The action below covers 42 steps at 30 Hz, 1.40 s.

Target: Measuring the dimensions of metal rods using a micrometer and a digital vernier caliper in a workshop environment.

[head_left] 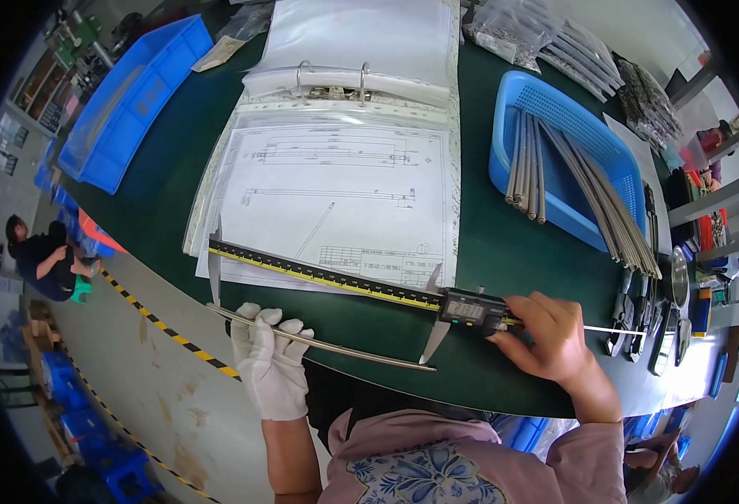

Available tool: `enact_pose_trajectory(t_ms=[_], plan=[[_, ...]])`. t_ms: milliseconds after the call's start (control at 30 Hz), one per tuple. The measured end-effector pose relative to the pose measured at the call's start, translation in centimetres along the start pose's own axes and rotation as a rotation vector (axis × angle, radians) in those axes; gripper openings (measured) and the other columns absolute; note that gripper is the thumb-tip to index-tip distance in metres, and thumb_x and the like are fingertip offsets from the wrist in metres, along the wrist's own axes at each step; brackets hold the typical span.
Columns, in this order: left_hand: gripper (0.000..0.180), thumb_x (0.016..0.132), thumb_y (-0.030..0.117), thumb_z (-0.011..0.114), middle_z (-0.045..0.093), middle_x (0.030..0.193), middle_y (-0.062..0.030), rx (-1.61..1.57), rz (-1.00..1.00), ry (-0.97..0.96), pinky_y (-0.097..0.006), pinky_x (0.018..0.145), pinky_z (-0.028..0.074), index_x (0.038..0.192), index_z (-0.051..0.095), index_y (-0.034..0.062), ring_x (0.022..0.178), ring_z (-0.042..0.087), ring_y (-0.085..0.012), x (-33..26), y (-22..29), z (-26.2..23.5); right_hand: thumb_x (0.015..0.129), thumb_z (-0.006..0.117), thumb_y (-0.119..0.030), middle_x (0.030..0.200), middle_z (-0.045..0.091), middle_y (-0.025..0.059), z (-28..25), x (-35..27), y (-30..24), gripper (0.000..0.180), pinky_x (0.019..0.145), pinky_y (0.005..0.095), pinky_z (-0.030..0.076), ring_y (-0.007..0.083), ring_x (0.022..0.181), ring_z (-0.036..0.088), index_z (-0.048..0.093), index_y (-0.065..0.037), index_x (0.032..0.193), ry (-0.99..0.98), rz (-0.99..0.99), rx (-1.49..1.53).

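My left hand [270,363], in a white glove, is closed around a thin metal rod [348,349] near the rod's left end. Bare and ungloved, my right hand [547,338] grips a long digital caliper [327,275] by its display slider. The caliper's jaws are spread wide, one beside each end of the rod; whether both touch it I cannot tell. Just beyond lies an open ring binder [336,113] with a technical drawing [327,197] in a plastic sleeve, and the caliper's beam crosses its lower edge.
A light blue basket [504,92] at the right holds several metal rods [592,189]. At the far left of the green table [487,269] stands a blue bin [138,105]. Bagged parts [546,38] lie at the back right, tools [625,315] at the right. Someone [48,256] sits at left.
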<state>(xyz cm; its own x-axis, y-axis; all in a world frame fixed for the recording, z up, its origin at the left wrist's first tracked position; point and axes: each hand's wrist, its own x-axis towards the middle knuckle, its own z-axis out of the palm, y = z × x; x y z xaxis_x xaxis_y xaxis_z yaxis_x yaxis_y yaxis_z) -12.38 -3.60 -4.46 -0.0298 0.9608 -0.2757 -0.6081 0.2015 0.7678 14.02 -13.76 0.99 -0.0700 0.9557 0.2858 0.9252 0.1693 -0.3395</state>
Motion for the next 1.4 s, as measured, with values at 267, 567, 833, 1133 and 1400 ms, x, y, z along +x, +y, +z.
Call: enact_pose_trajectory(t_ms=[267,567,833,1133,1400], plan=[[0.019,0.088,0.009,0.042,0.053,0.088,-0.0088,-0.008,0.009,-0.013,-0.033,0.063,0.055,0.106,0.04,0.0059,0.074,0.059,-0.0188,-0.05,0.06,-0.12,0.064,0.068,-0.022,0.059,0.049,0.0066,0.11,-0.03,-0.01,0.03,0.038,0.029,0.038,0.0212,0.042,0.048,0.055,-0.001,0.081,0.011,0.002,0.009],[0.02,0.088,0.012,0.043,0.053,0.088,-0.0084,0.045,0.0,0.029,-0.031,0.062,0.054,0.107,0.041,0.0064,0.073,0.058,-0.0177,-0.08,0.02,0.3,0.064,0.068,-0.024,0.059,0.05,0.0063,-0.01,-0.01,-0.12,0.029,0.039,0.0304,0.039,0.0217,0.044,0.049,0.055,-0.002,0.079,0.002,0.018,-0.012],[0.023,0.088,0.012,0.045,0.052,0.089,-0.0068,0.077,0.005,0.064,-0.029,0.062,0.053,0.109,0.041,0.0073,0.075,0.056,-0.0164,-0.27,0.23,0.55,0.065,0.068,-0.024,0.059,0.05,0.0062,0.3,-0.19,0.21,0.029,0.039,0.031,0.039,0.0215,0.046,0.051,0.055,-0.002,0.079,0.022,0.013,0.027],[0.024,0.088,0.012,0.044,0.051,0.09,-0.007,0.089,0.01,0.069,-0.029,0.063,0.052,0.111,0.04,0.0069,0.076,0.055,-0.0159,-0.19,0.08,0.36,0.063,0.068,-0.024,0.061,0.051,0.006,0.3,-0.23,0.2,0.031,0.039,0.0304,0.04,0.0215,0.045,0.051,0.056,-0.002,0.081,0.037,0.033,0.046],[0.024,0.088,0.012,0.045,0.052,0.094,-0.0043,0.077,0.02,0.017,-0.025,0.065,0.049,0.111,0.044,0.0088,0.079,0.052,-0.0123,-0.18,-0.11,-0.16,0.057,0.069,-0.024,0.063,0.051,0.0055,0.06,-0.21,-0.12,0.039,0.04,0.0301,0.04,0.0218,0.045,0.05,0.056,-0.004,0.087,0.033,0.06,0.111]])
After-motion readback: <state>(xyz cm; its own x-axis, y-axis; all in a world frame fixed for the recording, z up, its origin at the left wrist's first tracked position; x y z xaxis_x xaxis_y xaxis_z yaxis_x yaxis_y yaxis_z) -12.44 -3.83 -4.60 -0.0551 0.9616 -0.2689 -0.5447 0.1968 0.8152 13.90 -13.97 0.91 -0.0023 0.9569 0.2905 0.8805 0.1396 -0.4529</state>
